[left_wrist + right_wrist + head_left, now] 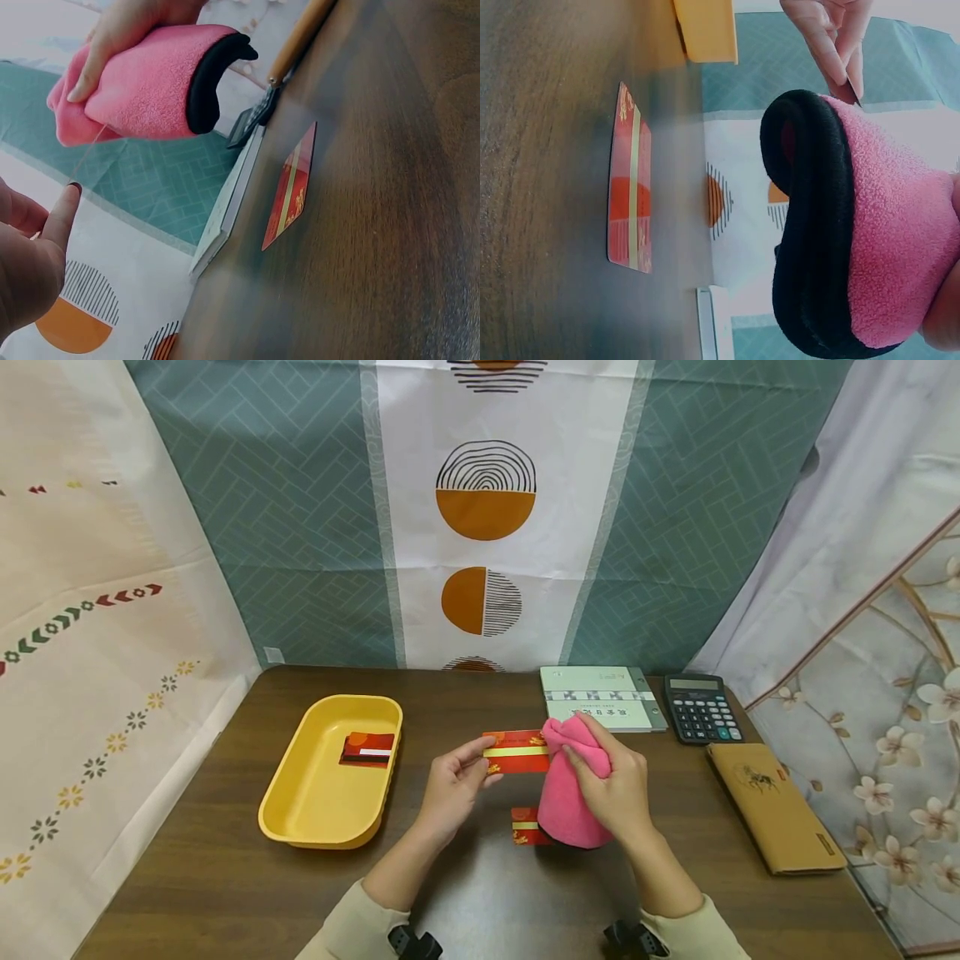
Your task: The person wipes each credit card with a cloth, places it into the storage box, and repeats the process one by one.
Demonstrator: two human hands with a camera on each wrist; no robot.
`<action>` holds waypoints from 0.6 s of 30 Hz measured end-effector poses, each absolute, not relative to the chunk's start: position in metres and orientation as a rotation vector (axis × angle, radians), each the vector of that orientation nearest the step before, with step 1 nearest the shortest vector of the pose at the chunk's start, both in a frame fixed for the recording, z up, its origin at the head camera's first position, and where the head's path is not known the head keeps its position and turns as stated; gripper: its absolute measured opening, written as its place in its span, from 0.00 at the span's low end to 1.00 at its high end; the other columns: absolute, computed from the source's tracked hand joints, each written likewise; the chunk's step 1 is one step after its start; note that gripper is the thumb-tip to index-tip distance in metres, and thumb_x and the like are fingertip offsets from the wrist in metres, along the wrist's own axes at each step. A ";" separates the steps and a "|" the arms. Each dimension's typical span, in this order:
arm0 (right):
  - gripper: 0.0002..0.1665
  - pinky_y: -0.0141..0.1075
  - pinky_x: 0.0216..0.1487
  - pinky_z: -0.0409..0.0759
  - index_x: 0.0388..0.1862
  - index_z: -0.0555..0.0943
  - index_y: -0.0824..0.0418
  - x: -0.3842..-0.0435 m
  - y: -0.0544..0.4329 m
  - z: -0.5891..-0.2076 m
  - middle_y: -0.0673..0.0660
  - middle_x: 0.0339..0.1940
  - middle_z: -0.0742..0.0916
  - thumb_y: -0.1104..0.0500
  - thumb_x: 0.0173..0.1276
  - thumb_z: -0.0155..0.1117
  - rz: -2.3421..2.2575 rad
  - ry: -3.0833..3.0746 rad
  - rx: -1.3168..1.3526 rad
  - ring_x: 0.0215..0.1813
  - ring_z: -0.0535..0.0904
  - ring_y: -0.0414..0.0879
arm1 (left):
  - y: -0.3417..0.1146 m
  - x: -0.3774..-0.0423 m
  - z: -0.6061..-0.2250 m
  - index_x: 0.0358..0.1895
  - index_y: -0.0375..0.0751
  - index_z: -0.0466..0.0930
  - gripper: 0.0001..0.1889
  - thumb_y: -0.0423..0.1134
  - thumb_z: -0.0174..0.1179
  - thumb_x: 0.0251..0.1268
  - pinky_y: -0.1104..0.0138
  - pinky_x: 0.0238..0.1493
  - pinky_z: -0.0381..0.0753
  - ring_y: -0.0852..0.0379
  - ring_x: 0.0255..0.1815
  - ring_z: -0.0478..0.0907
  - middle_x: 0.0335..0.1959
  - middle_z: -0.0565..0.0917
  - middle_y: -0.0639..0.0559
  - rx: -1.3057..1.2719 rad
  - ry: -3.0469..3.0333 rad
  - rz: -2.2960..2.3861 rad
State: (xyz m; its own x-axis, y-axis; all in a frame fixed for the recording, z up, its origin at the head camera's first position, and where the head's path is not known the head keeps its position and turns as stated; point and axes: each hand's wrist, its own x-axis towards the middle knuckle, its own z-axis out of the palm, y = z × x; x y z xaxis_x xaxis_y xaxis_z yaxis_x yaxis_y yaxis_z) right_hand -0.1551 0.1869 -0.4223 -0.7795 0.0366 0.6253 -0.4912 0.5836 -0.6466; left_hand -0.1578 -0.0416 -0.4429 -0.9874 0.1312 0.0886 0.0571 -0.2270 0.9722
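Observation:
My left hand point(454, 781) pinches a red card point(517, 762) with a gold stripe by its left end, held above the table. A pink cloth point(572, 802) with a black edge is gripped in my right hand point(621, 781), and its folded top meets the card's right end. Below the cloth a second red card point(527, 827) lies flat on the table, partly covered in the head view; the right wrist view shows that card point(630, 187) whole. In the left wrist view the held card appears only as a thin edge between hand and cloth.
At left stands a yellow tray point(318, 810) with a red card point(366, 750), black stripe up, inside. Toward the back right lie a pale green book point(592, 681) and a black calculator point(702, 710). A tan notebook point(776, 810) lies at the table's point(480, 910) right edge.

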 end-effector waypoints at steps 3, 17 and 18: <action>0.29 0.20 0.35 0.81 0.61 0.84 0.61 -0.156 0.188 -0.423 0.59 0.46 0.90 0.65 0.58 0.78 1.149 -2.200 0.377 0.34 0.87 0.49 | -0.042 -0.158 -0.443 0.65 0.22 0.74 0.20 0.19 0.51 0.72 0.58 0.52 0.85 0.40 0.55 0.83 0.63 0.75 0.27 0.238 1.912 2.418; 0.21 0.30 0.33 0.84 0.49 0.87 0.62 -0.154 0.187 -0.420 0.54 0.45 0.88 0.64 0.55 0.77 1.197 -2.263 0.299 0.38 0.83 0.46 | -0.043 -0.157 -0.440 0.63 0.30 0.79 0.24 0.20 0.66 0.61 0.67 0.49 0.86 0.44 0.51 0.85 0.56 0.84 0.35 0.355 2.109 2.298; 0.20 0.28 0.34 0.83 0.49 0.87 0.62 -0.154 0.187 -0.420 0.54 0.46 0.88 0.64 0.55 0.78 1.188 -2.258 0.302 0.40 0.83 0.47 | -0.043 -0.157 -0.441 0.61 0.30 0.80 0.23 0.22 0.67 0.61 0.67 0.48 0.86 0.45 0.50 0.86 0.53 0.85 0.35 0.330 2.130 2.302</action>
State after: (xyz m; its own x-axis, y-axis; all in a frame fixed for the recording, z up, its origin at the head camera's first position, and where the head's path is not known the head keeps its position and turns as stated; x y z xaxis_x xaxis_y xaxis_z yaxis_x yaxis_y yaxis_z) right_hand -0.1537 0.1874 -0.4199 -0.8154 0.0603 0.5757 -0.4402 0.5812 -0.6844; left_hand -0.1572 -0.0427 -0.4406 -0.9780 0.1328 0.1608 0.1501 -0.0874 0.9848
